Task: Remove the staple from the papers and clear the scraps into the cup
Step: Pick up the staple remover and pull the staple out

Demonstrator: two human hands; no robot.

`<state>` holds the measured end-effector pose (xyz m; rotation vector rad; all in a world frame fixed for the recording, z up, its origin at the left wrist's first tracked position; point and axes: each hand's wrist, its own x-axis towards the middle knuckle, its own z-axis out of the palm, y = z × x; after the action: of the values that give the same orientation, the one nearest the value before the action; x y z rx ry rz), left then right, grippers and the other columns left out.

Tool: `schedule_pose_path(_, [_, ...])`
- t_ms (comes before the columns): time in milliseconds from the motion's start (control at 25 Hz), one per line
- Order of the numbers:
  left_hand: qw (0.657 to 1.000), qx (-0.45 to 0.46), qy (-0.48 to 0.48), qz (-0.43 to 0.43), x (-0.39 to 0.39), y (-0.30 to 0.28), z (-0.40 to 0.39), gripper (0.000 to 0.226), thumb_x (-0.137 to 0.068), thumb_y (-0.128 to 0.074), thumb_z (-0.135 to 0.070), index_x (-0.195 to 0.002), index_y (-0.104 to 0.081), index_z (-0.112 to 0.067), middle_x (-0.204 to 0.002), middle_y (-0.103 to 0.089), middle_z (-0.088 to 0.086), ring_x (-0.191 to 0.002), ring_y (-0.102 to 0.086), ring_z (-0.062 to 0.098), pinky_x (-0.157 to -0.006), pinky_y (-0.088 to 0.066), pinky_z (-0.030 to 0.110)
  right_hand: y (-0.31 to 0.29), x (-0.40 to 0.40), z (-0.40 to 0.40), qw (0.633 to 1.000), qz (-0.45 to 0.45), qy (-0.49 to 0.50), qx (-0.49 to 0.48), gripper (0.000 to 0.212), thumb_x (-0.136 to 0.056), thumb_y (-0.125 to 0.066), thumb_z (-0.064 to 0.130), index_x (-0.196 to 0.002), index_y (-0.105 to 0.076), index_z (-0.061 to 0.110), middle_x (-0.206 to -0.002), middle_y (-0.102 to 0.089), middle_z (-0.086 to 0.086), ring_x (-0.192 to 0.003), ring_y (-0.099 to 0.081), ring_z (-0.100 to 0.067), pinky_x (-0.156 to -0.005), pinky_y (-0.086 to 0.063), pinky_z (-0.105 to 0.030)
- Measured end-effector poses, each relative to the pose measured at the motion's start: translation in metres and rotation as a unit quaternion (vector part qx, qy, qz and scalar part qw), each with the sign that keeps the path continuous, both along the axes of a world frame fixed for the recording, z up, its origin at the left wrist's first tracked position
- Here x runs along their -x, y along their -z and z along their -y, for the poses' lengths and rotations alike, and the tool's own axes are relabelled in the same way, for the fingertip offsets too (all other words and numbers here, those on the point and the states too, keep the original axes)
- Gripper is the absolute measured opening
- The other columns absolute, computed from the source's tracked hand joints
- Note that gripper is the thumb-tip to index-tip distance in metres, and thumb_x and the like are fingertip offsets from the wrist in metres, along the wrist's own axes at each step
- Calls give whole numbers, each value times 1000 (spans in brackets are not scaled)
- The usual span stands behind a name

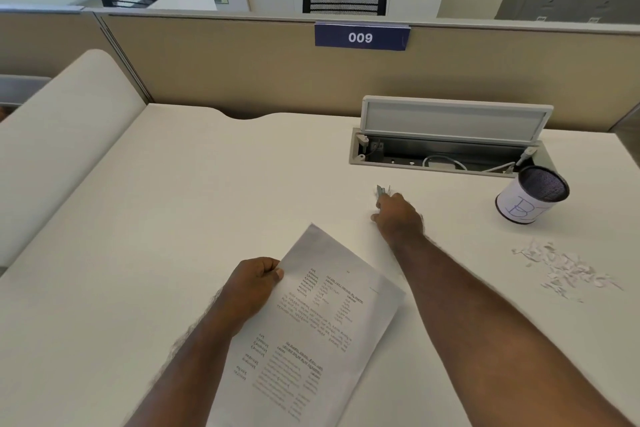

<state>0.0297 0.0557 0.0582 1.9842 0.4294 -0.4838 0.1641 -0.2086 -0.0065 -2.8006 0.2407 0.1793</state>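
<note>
My left hand (pixel 254 282) grips the left edge of the printed papers (pixel 311 329), which are lifted at a slant over the near part of the white desk (pixel 207 201). Farther out, my right hand (pixel 398 215) rests on the desk with its fingers closed around a small metal staple remover (pixel 382 190); only the tool's tip shows past the fingers. A mesh cup (pixel 531 196) with a white paper label stands at the right, tilted toward me. A heap of white paper scraps (pixel 562 269) lies on the desk in front of the cup.
An open cable tray (pixel 446 152) with its lid raised is set into the desk behind the cup. A beige partition (pixel 242 69) with a "009" sign closes off the back. A curved white divider (pixel 62 135) runs along the left.
</note>
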Motion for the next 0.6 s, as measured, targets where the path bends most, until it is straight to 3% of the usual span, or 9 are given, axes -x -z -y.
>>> schedule_pose_path(120, [1000,1,-3,1,0,-2,-2,24,-98,-52,-17,-84,-71,-11,-76,-76,9,-65,-71,24,-64,-57,36,2,0,-6,998,28,53,22,28,-95,-48,10,-122,-53,8,-118,-58,-16,-110,-58,-34,-86,-49,-40])
schedule_pose_path(200, [1000,5,-7,2,2,-3,-2,24,-98,-53,-16,-84,-71,-11,-76,-76,9,-64,-70,24,-63,-56,34,1,0,-3,994,23,102,-12,26,-90,-50,6,-115,-54,7,-115,-61,-15,-110,-59,-35,-85,-49,-40])
schedule_pose_path(360, [1000,10,-8,5,3,-7,-2,24,-98,-53,-16,-82,-72,-12,-75,-76,9,-64,-70,24,-64,-56,35,-4,-1,20,960,-32,191,-200,40,-79,-63,7,-118,-55,5,-112,-66,-15,-104,-63,-33,-84,-51,-35])
schedule_pose_path(400, [1000,11,-6,6,4,-8,-2,24,-98,-53,-16,-82,-72,-12,-76,-76,9,-65,-70,24,-64,-56,36,-7,3,25,925,-42,220,-306,46,-78,-66,4,-123,-54,4,-107,-67,-17,-96,-66,-31,-81,-53,-35])
schedule_pose_path(480, [1000,10,-3,7,4,-10,-2,25,-98,-54,-16,-81,-72,-13,-74,-76,7,-63,-70,22,-60,-57,32,-19,18,31,794,-75,249,-549,51,-81,-65,-5,-129,-47,2,-96,-68,-20,-81,-69,-27,-74,-58,-33])
schedule_pose_path(520, [1000,9,-2,8,5,-11,-2,25,-97,-54,-16,-80,-72,-14,-71,-76,5,-61,-70,20,-57,-55,30,-26,27,35,733,-89,238,-631,51,-84,-63,-8,-131,-45,4,-98,-68,-21,-81,-71,-26,-73,-60,-33])
schedule_pose_path(600, [1000,8,0,8,5,-13,-1,25,-97,-54,-16,-79,-71,-13,-70,-75,4,-59,-69,19,-57,-54,29,-36,44,44,665,-110,196,-713,49,-88,-58,-9,-132,-45,9,-107,-67,-23,-89,-74,-27,-75,-62,-33])
